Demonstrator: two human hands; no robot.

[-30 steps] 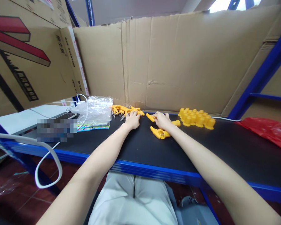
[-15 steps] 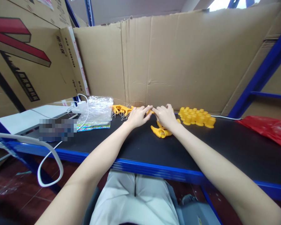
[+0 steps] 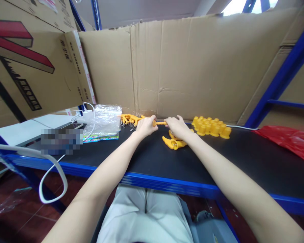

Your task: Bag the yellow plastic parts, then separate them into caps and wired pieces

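Observation:
My left hand (image 3: 146, 126) and my right hand (image 3: 176, 126) meet over the far middle of the black shelf top (image 3: 131, 158), both gripping one thin yellow plastic piece (image 3: 160, 123) that spans between them. Just below my right hand lie loose yellow plastic parts (image 3: 174, 143) on the black surface. A pile of yellow branched pieces with small metal chains (image 3: 130, 119) sits left of my left hand. A cluster of several yellow cup-shaped parts (image 3: 210, 126) stands right of my right hand.
A stack of clear plastic bags (image 3: 104, 120) lies at the left, beside a white charger and cable (image 3: 84, 117). A white cable loop (image 3: 50, 175) hangs off the blue front edge. A red bag (image 3: 290, 139) is at the right. Cardboard walls (image 3: 192, 67) close off the back.
My hands came together from separate spots on the shelf; the left left the branched pile, the right lifted off the loose parts, and both now hold one yellow piece between them.

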